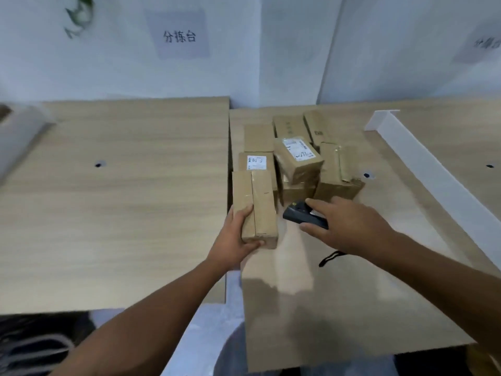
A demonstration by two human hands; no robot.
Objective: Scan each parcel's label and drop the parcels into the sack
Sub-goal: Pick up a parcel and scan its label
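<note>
My left hand (238,237) grips the near end of a long taped cardboard parcel (254,207) at the left edge of the right-hand table; no label shows on its top face. My right hand (349,226) holds a black handheld scanner (303,216) just right of that parcel, its wrist strap (329,258) trailing on the table. Behind them lies a pile of several brown parcels; one on top (296,158) and one at the left (256,162) show white labels facing up. No sack can be identified for certain.
Two wooden tables (113,202) stand side by side with a narrow gap between them. A white divider (433,169) runs diagonally across the right table. A white wall with paper signs lies behind. Dark items sit on the floor at bottom left.
</note>
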